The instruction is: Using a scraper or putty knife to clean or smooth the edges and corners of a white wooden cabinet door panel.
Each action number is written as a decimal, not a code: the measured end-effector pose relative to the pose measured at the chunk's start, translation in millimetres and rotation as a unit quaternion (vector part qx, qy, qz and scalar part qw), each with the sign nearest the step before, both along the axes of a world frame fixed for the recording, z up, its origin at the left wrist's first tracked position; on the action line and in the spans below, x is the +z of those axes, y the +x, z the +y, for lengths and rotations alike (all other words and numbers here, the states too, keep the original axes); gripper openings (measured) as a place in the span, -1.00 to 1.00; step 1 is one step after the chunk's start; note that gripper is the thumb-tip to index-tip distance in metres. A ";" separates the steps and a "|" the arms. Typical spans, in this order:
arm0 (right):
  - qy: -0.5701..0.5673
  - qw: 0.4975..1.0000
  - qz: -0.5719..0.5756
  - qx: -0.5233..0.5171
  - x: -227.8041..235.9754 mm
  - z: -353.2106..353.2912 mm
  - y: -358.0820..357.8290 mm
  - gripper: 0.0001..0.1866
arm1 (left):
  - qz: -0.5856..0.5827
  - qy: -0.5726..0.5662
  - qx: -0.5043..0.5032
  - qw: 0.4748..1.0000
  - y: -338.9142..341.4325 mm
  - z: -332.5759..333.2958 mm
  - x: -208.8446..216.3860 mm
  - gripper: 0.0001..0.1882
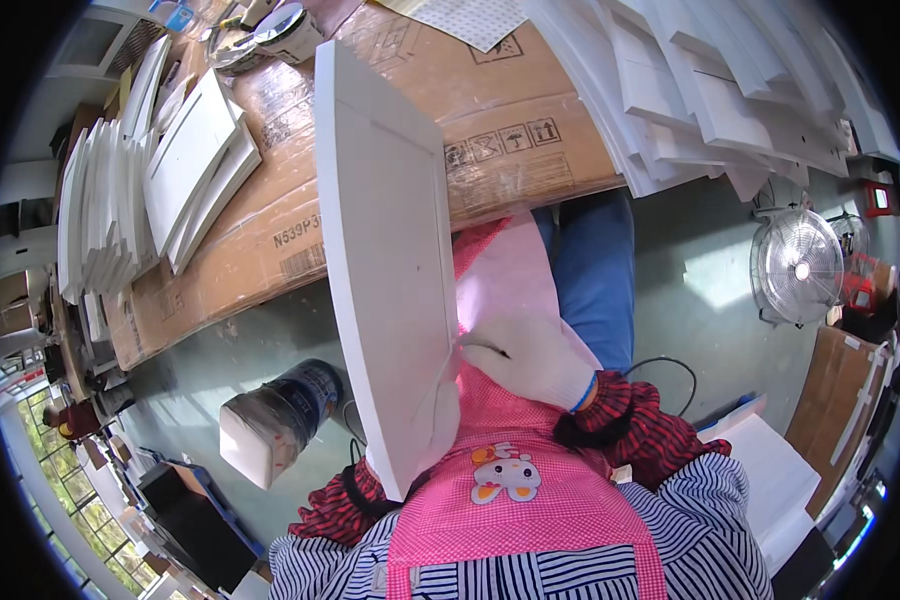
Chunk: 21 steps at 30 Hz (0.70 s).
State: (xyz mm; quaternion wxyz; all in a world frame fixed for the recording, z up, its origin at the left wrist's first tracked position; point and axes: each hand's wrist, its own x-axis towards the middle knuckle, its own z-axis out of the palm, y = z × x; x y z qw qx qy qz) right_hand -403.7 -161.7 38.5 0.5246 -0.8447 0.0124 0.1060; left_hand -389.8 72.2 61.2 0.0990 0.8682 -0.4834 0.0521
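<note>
A tall white panel [390, 220] with a recessed, framed face stands on edge in front of me, tilted, its upper end over the cardboard-covered table. My left hand [436, 425], in a white glove, grips it low down, near my apron; part of that hand is hidden by the panel. My right hand [530, 358], also in a white glove, is closed, with its thumb side up against the panel's right edge. Whatever those curled fingers may hold is hidden.
White panels lie stacked on the table [530, 130] at left [195, 165] and right [710, 100]. A tub [288, 30] stands at the back. On the floor are a dark bucket with a whitish block-like top [280, 420], a fan [798, 265] and a cardboard box [838, 400].
</note>
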 end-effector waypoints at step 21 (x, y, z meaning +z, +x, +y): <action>0.223 0.971 -0.063 0.064 -71.3 -44.0 12.6 -0.69 | 0.540 -0.421 0.301 0.664 -22.7 14.2 -34.9 -0.88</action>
